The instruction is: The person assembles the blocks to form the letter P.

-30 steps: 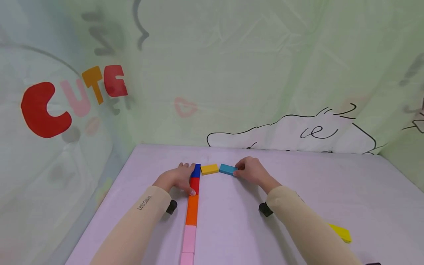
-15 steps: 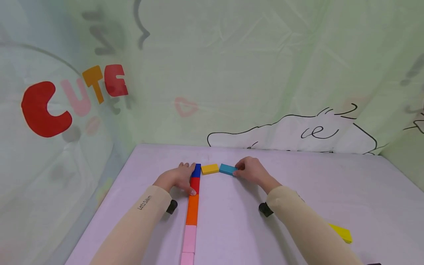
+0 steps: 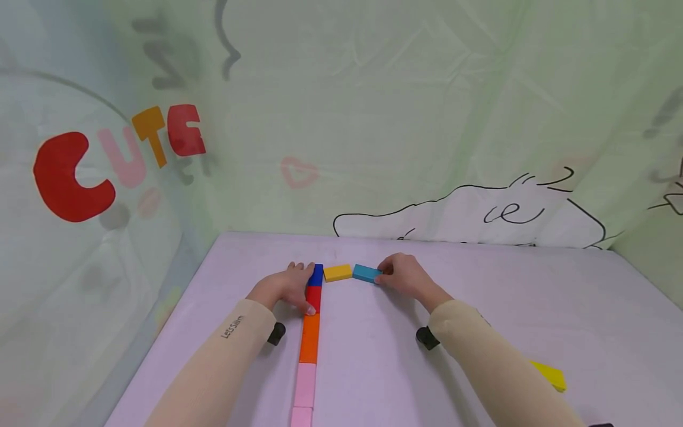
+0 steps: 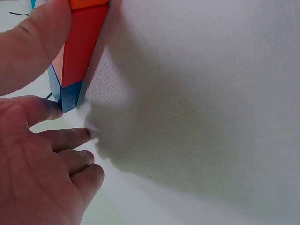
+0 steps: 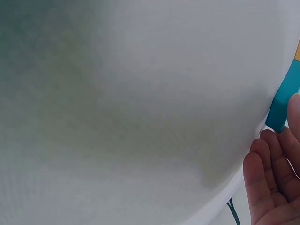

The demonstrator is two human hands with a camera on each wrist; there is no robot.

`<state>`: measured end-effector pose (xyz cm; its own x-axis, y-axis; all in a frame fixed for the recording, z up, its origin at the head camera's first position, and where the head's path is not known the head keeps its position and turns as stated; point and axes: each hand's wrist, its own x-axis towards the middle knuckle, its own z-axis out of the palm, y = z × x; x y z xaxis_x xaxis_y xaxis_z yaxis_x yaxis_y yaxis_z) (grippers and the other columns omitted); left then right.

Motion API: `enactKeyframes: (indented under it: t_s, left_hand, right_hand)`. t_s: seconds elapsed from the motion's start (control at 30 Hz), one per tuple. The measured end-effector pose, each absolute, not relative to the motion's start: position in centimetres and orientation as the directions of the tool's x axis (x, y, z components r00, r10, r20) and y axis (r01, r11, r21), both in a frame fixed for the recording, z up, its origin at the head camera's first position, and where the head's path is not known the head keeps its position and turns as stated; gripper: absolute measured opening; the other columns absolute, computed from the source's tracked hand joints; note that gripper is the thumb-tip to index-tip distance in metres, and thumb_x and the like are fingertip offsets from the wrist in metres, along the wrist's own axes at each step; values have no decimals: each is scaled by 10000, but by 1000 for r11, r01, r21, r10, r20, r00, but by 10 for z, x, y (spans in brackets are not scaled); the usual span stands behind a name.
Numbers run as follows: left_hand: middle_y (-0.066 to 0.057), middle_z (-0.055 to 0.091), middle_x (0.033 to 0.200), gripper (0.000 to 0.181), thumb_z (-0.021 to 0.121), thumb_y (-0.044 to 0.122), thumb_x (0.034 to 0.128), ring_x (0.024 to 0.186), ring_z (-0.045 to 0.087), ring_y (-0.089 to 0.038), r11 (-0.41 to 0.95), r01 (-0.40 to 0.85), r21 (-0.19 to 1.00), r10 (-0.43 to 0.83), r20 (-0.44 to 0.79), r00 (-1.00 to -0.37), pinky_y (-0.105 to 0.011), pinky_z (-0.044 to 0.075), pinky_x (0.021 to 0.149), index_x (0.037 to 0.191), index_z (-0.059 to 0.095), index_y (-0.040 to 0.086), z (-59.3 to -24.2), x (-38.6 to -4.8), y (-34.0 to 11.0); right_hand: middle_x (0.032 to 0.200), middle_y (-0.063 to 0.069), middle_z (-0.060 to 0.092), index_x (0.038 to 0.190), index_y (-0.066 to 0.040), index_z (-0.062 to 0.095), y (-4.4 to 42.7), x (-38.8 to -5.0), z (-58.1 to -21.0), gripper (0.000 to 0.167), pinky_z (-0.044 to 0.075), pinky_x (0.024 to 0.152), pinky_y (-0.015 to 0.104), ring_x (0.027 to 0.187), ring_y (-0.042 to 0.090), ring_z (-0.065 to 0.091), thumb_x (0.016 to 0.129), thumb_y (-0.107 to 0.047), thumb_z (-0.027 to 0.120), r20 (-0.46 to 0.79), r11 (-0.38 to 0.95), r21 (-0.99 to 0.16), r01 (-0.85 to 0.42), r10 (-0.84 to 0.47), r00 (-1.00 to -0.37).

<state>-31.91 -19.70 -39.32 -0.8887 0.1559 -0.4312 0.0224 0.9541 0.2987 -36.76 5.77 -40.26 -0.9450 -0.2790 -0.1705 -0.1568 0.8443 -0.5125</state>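
In the head view, my left hand (image 3: 285,287) lies over the left side of a row of blocks, its fingers stretched out. Its index finger touches the dark blue block (image 3: 318,274) at the far end, and the thumb rests on the red block (image 3: 315,300). An orange block (image 3: 310,338) and pink blocks (image 3: 306,384) continue the row towards me. A yellow-orange block (image 3: 338,273) lies right of the blue one. Beyond it, my right hand (image 3: 408,276) pinches the right end of a teal block (image 3: 366,273), slightly angled, between thumb and index finger.
A bright yellow block (image 3: 548,376) lies at the right, partly behind the right sleeve (image 3: 496,362). Black wrist-worn devices (image 3: 427,337) show under both forearms. A pale table (image 3: 368,379) meets a printed cloth wall (image 3: 341,118) at the back and left.
The right hand and the teal block have edged very slightly left, towards the yellow-orange block. The left hand has stayed in place.
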Motion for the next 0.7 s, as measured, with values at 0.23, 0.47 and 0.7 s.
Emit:
enactKeyframes:
  t_s: [0.23,0.47,0.7]
  left_hand:
    - [-176,226,1696,1026,830,302,856,1584,160,-376,955,20,295,153,-433,-888,-564,387,1189,1640,201,96,-392,-317,-196]
    - [-177,221,1697,1012,819,298,868,1588,148,-368,953,23,303,160,-437,-885,-569,353,1210,1639,198,91,-391,-315,-196]
    - [-183,216,1697,1006,810,295,876,1588,144,-378,956,28,292,162,-446,-880,-555,362,1210,1640,189,85,-388,-316,-196]
  right_hand:
    - [1105,134,692,1270,21,674,59,-365,-401,371,556,903,373,965,229,594,955,-168,726,-167,842,-512,-173,-295,-941]
    - [1099,123,688,1297,10,654,64,-361,-400,399,567,892,355,954,222,596,951,-171,734,-186,846,-509,-158,-288,-940]
    - [1115,131,700,1276,22,661,79,-356,-397,403,573,922,388,978,229,617,934,-169,753,-190,858,-478,-188,-310,-932]
